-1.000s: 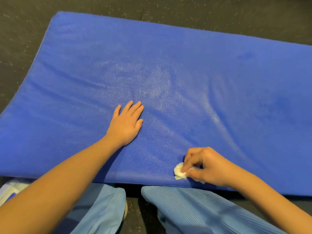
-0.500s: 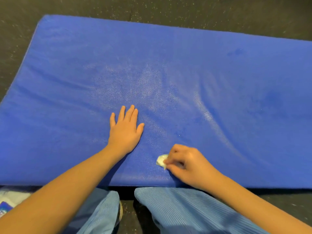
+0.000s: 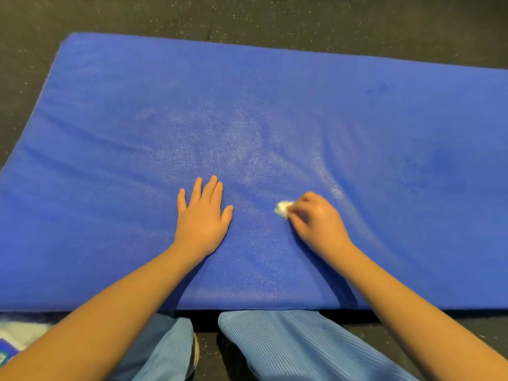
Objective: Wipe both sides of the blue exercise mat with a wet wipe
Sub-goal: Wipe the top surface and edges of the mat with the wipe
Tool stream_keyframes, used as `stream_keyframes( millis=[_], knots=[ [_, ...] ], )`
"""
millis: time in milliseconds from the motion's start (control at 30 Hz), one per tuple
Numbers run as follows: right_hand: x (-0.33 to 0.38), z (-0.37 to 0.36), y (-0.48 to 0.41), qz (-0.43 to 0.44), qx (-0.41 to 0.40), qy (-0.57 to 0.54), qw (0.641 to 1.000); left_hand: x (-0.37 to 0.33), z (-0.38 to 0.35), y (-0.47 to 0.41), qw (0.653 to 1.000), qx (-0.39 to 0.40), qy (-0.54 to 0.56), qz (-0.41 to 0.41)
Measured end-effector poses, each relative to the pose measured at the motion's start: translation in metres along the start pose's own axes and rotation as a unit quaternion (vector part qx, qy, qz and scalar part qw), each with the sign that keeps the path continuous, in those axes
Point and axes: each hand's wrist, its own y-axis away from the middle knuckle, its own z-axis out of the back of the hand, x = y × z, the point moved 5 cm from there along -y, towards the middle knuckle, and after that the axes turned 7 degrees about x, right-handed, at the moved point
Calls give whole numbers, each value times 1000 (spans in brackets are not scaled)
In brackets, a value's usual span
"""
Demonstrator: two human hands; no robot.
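The blue exercise mat (image 3: 357,127) lies flat on a dark floor and fills most of the view, with soft creases and a paler damp sheen near its middle. My left hand (image 3: 202,218) rests palm down on the mat, fingers spread flat, holding nothing. My right hand (image 3: 316,221) is beside it to the right, fingers pinched on a small crumpled white wet wipe (image 3: 282,208) that presses against the mat surface.
Dark speckled floor (image 3: 247,17) surrounds the mat. My knees in light blue ribbed trousers (image 3: 288,345) sit just below the mat's near edge. A white and blue packet (image 3: 16,339) lies at the bottom left corner, partly hidden by my left arm.
My right hand has slid the wipe from the mat's near edge up toward the middle, level with my left hand. The left hand stays flat on the mat.
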Motion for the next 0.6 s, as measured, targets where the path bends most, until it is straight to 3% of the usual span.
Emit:
stream_keyframes(
  millis=[67,133,200,267,367,433,533,600],
  knots=[
    [-11,-2,-12,-94,-55,-2,994,0,0,0,1000,0,2,-1],
    [12,-14,-7,-27,-29,-6,999,0,0,0,1000,0,4,0],
    [35,-22,7,95,60,-15,994,-1,0,1,1000,0,5,-1],
    [26,-16,-4,121,78,-2,990,0,0,0,1000,0,6,-2],
    [-20,4,-32,-66,-62,2,996,0,0,0,1000,-1,7,-4],
    [-19,-1,-34,-104,-88,-9,991,0,0,1,1000,-1,9,-4],
    [26,-18,-26,56,28,-13,998,-1,1,2,1000,-1,8,-2],
    [24,-12,-39,76,47,-14,996,-1,1,1,1000,-3,9,-2]
  ],
)
